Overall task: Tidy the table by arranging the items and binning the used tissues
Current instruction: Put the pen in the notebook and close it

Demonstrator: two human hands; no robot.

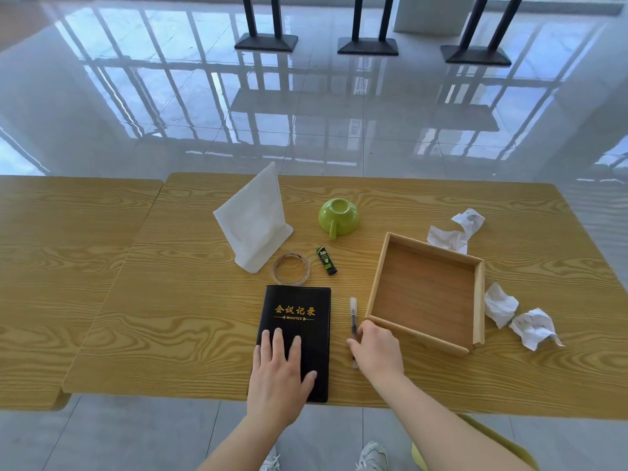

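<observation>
Left hand (pixel 278 365) is laid flat, fingers straight and spread, on the lower half of the black notebook (pixel 302 321), whose bottom edge reaches the near edge of the table (pixel 170 300). Right hand (pixel 377 348) is curled over the pen (pixel 353 314), which lies lengthwise in the narrow gap between the notebook and the wooden tray (pixel 479 300); whether the pen is actually pinched cannot be told, and the knuckles are seen just beside the tray's near left corner. The tray is set at a slight angle. Three crumpled tissues are shown outside it: one (pixel 455 232) at its far right corner, two (pixel 501 305) (pixel 533 328) near its right rim, toward the table's right edge. Beyond the notebook, a tape roll (pixel 276 270) nearly touches its top edge, with a small green-and-black stick (pixel 326 260) just beside the roll. Farther back, an upturned green cup (pixel 338 215) and a white stand (pixel 253 222) are seen. Bare wood grain is shown from the notebook to the table's left edge, where a second table (pixel 68 249) adjoins.
</observation>
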